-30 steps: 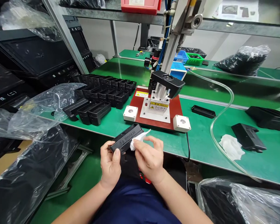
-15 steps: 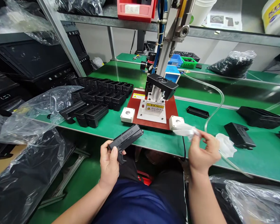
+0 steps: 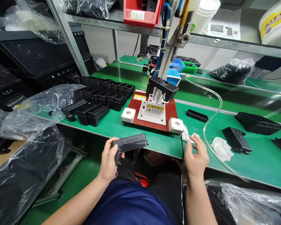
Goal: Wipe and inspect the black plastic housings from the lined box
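Note:
My left hand (image 3: 109, 161) is closed around the lower end of a black plastic housing (image 3: 131, 141) marked BOSCH, held in the air before the bench edge. The housing lies nearly level, its small nub pointing right. My right hand (image 3: 198, 157) is at the bench edge, thumb and forefinger at a crumpled white cloth (image 3: 185, 135). Part of that cloth is hidden behind the fingers and beside the right white button box (image 3: 176, 125). A press fixture (image 3: 155, 109) on a red base stands between and beyond my hands, with a black part (image 3: 164, 87) on top.
Rows of black housings (image 3: 103, 97) stand at left beside clear plastic film (image 3: 44, 103). At right lie a black tray (image 3: 197, 115), a clear hose (image 3: 221, 101), another white cloth (image 3: 222, 149) and more black parts (image 3: 237, 139). A metal shelf (image 3: 224, 39) crosses above.
The housing has turned from slanting upward to nearly level and sits slightly lower. My right hand has moved left and down, bringing the white cloth lower, beside the right button box.

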Tool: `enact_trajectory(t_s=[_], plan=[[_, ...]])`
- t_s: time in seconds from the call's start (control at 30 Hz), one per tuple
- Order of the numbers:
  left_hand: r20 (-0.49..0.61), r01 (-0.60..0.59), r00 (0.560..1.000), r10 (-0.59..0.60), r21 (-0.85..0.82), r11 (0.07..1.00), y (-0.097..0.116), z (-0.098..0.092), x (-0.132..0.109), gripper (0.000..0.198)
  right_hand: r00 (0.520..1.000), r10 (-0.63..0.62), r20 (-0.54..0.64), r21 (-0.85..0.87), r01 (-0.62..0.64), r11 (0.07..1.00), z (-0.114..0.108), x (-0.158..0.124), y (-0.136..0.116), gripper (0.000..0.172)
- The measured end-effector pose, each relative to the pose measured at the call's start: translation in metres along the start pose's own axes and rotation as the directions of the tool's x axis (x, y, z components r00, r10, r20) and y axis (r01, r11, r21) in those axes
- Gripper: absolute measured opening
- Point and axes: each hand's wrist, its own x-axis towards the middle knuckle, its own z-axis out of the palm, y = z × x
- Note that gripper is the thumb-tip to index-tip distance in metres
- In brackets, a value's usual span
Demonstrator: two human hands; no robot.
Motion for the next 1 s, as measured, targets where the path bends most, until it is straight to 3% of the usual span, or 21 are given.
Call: enact_trajectory(t_s=[0.07,0.1,0.2,0.33,0.43,0.67,1.0], plan=[[0.033,0.014,0.999,-0.014,0.013,1.000,-0.002,0.001,0.000,0.029,0.981,0.052,0.188,0.181,-0.087,0.980,-0.002,-0.015,-0.022,0.030],[0.049,0.022,0.999,-0.023,0.019,1.000,-0.003,0.002,0.000,0.030,0.948,0.084,0.307,0.260,-0.169,0.951,-0.002,-0.023,-0.032,0.030],[0.117,0.064,0.991,-0.068,0.044,0.997,-0.007,0.007,-0.002,0.031,0.802,0.121,0.584,0.391,-0.409,0.824,0.002,-0.043,-0.053,0.039],[0.193,0.139,0.968,-0.160,0.117,0.983,-0.009,0.014,-0.007,0.033,0.653,0.149,0.742,0.382,-0.595,0.707,0.009,-0.058,-0.064,0.055],[0.216,0.179,0.952,-0.216,0.179,0.967,-0.010,0.018,-0.010,0.037,0.599,0.167,0.783,0.378,-0.672,0.636,0.012,-0.064,-0.065,0.057],[0.239,0.212,0.934,-0.266,0.227,0.950,-0.012,0.025,-0.013,0.036,0.639,0.272,0.720,0.461,-0.732,0.501,0.015,-0.078,-0.064,0.049],[0.278,0.186,0.924,-0.263,0.274,0.943,-0.018,0.029,-0.016,0.030,0.702,0.302,0.645,0.502,-0.688,0.524,0.016,-0.084,-0.058,0.045]])
